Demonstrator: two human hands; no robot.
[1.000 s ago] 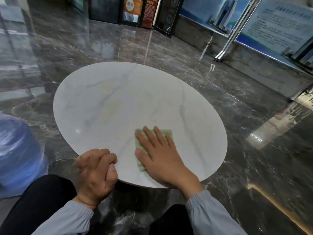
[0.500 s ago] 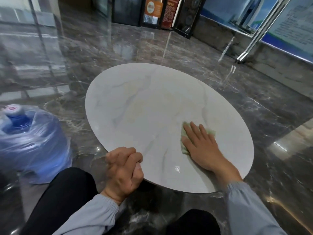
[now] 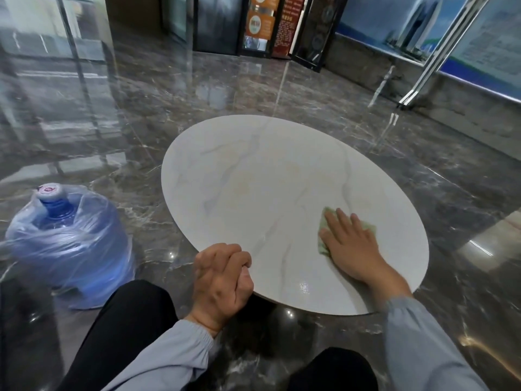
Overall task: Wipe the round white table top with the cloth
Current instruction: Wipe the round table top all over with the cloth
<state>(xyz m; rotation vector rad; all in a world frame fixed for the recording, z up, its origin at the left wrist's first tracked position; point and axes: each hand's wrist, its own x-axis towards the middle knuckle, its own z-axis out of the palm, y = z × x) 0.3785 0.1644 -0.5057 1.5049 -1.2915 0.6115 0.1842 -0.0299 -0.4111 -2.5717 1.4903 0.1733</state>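
The round white table top (image 3: 253, 176) with faint marble veins fills the middle of the view. A pale green cloth (image 3: 323, 225) lies on its near right part. My right hand (image 3: 352, 244) presses flat on the cloth with fingers spread, covering most of it. My left hand (image 3: 222, 277) is curled into a fist at the table's near edge, its knuckles against the rim; nothing shows inside it.
A large blue water jug (image 3: 67, 244) wrapped in clear plastic stands on the glossy dark marble floor (image 3: 197, 88) to the left. Black display stands (image 3: 265, 26) and a wall with posters (image 3: 439, 29) are at the back. My dark-trousered knees (image 3: 127, 328) sit below the table's near edge.
My right hand has slid the cloth to the right across the table top. My view has swung left, bringing the water jug fully into sight. The left fist stays at the near edge.
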